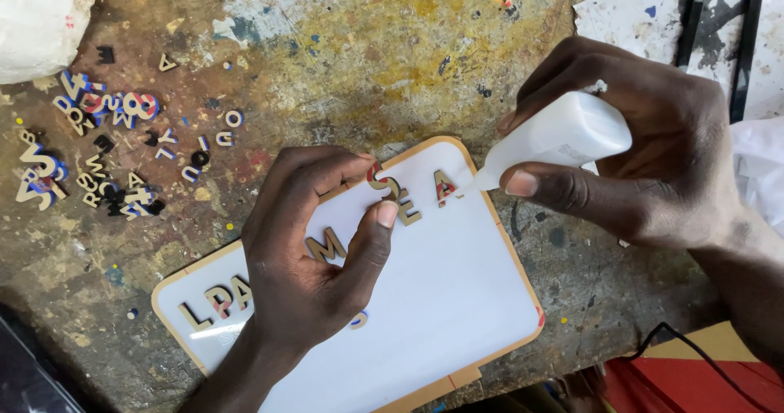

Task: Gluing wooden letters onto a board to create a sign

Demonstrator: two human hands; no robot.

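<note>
Where the wood is dirtiest, far left: a white lump (37, 17) sits in the top corner of the table (343, 46), soft and round-looking
Loose letters: a heap of small cut-out letters (90, 148) lies on the left of the table, some tan, some blue, red or black, all thin and flat
Table: old wood, rough, with splashes of yellow, blue and white paint all over
Board: a white board (441, 299) with a tan wooden edge and round corners lies tilted in the middle, smooth and clean
Letters on the board: a few tan ones (214, 300) sit at the lower left end, one more shows under the left hand, and a few more (408, 193) are near the top edge, so I think some of the row is down and the big white part below has none yet
Left hand: the left hand (314, 250) rests on the board, fingers bent, thumb tip pressing on a letter near the top, holding nothing up
Glue bottle: a white soft plastic bottle (555, 135) points its thin tip down at a letter on the board's top edge
Right hand: the right hand (637, 152) is closed around the bottle, thumb below and fingers on top
Far right: a white sheet (759, 168) and something red (702, 384) at the bottom corner, with a black cord (678, 335) over it
</note>
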